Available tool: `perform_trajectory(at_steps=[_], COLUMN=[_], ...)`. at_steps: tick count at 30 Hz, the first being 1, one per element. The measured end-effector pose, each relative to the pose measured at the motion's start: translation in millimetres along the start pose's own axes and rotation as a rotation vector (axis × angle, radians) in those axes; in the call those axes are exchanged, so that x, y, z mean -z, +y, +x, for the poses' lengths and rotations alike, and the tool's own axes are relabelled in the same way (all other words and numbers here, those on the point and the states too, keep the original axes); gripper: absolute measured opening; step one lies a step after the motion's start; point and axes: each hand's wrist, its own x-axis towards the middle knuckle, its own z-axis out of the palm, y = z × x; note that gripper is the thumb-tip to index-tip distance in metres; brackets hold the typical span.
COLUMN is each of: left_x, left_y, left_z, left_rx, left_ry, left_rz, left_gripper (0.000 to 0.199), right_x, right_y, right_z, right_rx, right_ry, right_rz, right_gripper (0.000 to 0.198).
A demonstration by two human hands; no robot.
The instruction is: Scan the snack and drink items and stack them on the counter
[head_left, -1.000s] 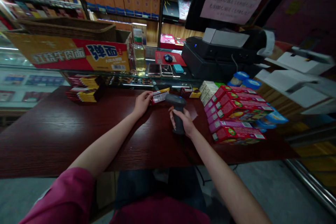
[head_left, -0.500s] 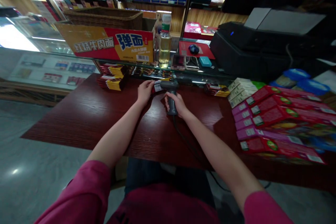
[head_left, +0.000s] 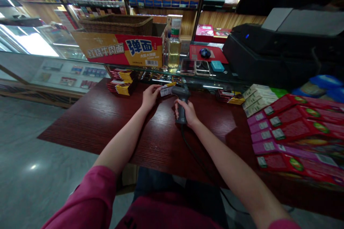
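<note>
Evidently at the scanning step, the left hand (head_left: 151,97) pinches a small packet (head_left: 167,90) over the counter (head_left: 156,139), beside the scanner (head_left: 181,92) grasped by the right hand (head_left: 190,113); next, steady aim seems required.

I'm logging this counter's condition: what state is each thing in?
Left grip: closed on the packet.
Packet: held, white label showing.
Right grip: wrapped around the scanner.
Scanner: head pointed toward the packet.
Cable: loosely curved.
Bottle: upright, capped, yellow liquid inside.
Wicker basket: open-topped.
Mouse: resting on the red mat.
Black machine: blue light lit.
Red boxes: stacked.
</note>
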Motion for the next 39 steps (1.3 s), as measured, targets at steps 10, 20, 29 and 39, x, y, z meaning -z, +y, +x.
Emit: perform_trajectory(at_steps=[10, 20, 29, 39], left_x=[124, 191, 215, 198], left_y=[11, -22, -58, -40], left_z=[-40, -12, -1, -16], left_rx=[-0.44, -0.361, -0.222, -0.302], left_ry=[-0.121, 0.382, 0.286, 0.026], left_rz=[0.502, 0.41, 0.604, 0.753], left_gripper=[0.028, 0.02, 0.047, 0.065], right_x=[-1, -1, -5, -5], right_y=[-3, -4, -8, -7], right_z=[-2, -4, -6, -7], right_rx=[0.006, 0.0, 0.0, 0.01], right_ry=[-0.005, -0.004, 0.022, 0.02], right_rz=[0.029, 0.012, -0.036, -0.036], right_gripper=[0.043, 0.041, 0.035, 0.035])
